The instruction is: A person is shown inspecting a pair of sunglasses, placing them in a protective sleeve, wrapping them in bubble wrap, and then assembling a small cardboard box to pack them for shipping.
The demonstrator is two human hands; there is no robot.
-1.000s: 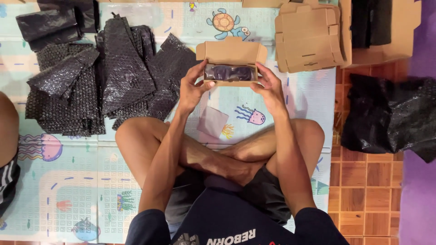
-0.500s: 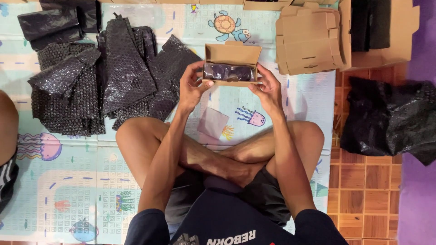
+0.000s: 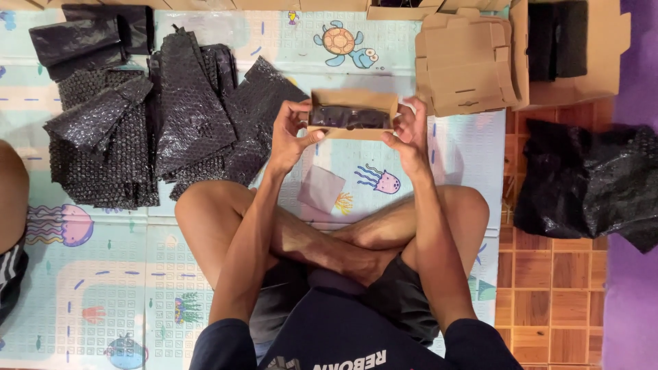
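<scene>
2 hands (image 3: 291, 137) (image 3: 409, 133) | each grip closed on small cardboard box (image 3: 353, 116) ends | box between

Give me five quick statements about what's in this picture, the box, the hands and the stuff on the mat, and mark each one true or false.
1. Both hands, left hand and right hand, hold the small cardboard box. True.
2. The small cardboard box is empty. False: a dark wrapped item lies inside it.
3. A pile of black bubble wrap lies on the play mat on the left-hand side. True.
4. The stack of flat cardboard blanks rests on the person's knee. False: it lies on the mat beyond the right hand.
5. The person sits on a chair. False: they sit cross-legged on the mat.
</scene>
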